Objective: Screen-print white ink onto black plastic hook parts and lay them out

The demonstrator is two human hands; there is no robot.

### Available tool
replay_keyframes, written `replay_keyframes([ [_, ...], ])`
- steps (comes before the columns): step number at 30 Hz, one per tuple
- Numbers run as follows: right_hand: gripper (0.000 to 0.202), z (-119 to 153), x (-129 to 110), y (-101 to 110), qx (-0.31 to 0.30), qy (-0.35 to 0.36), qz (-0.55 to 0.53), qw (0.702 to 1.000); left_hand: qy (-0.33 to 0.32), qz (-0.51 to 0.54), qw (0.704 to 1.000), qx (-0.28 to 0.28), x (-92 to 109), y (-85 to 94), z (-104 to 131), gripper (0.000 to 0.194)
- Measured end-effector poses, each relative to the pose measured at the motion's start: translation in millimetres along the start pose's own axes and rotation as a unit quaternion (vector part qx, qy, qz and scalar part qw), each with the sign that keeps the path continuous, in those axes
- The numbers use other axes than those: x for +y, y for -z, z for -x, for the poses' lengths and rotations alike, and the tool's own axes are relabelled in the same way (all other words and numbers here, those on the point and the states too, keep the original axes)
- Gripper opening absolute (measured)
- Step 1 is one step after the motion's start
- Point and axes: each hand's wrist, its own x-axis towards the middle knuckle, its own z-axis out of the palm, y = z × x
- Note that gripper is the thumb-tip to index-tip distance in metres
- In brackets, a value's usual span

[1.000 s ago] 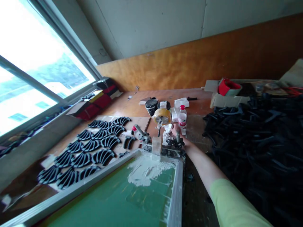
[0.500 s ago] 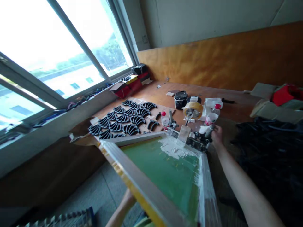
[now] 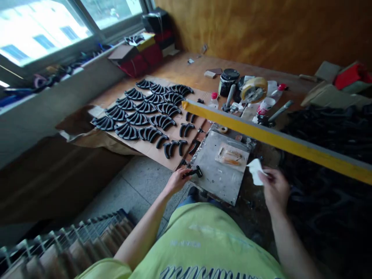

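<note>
small black curved piece (image 3: 195, 172), stiff, light, pinched at one end by left hand (image 3: 177, 180) fingers; right hand (image 3: 274, 188) fingers hold a limp white wipe (image 3: 255, 171) by its edge.

Small black curved plastic piece (image 3: 195, 172) pinched in left hand (image 3: 176, 181), crumpled white cloth (image 3: 255, 171) in right hand (image 3: 274, 190), above grey metal plate (image 3: 215, 174).

Dull grey metal plate (image 3: 216, 174), wooden table (image 3: 186, 69)

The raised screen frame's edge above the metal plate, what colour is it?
Yellow along the screen frame's edge, with a grey band above it; it shows only in the head view.
</note>
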Motion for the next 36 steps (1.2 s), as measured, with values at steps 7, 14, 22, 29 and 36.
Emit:
replay_keyframes([
  [7, 0.023, 81.4, -59.1, -130.3, -0.166, 0.165, 0.165, 0.958, -0.024, -0.023, 0.999, 0.026, -14.3, 1.5, -2.5, 0.031],
  [14, 0.041, 86.2, -55.3, -188.0, -0.244, 0.232, 0.222, 0.915, -0.054, -0.026, 0.998, 0.033, -24.5, -2.3, -5.4, 0.032],
  [22, 0.049, 112.5, -30.9, -186.4, -0.249, 0.265, 0.263, 0.894, -0.041, -0.036, 0.998, 0.033, -28.2, -5.8, -7.9, 0.032],
  [29, 0.047, 111.0, -39.8, -175.3, -0.277, 0.265, 0.267, 0.884, -0.042, -0.033, 0.998, 0.014, -29.0, -4.3, -11.8, 0.033],
  [36, 0.048, 112.1, -43.3, -168.8, -0.284, 0.276, 0.279, 0.874, -0.03, -0.042, 0.999, 0.012, -26.1, -2.5, -12.0, 0.033],
])
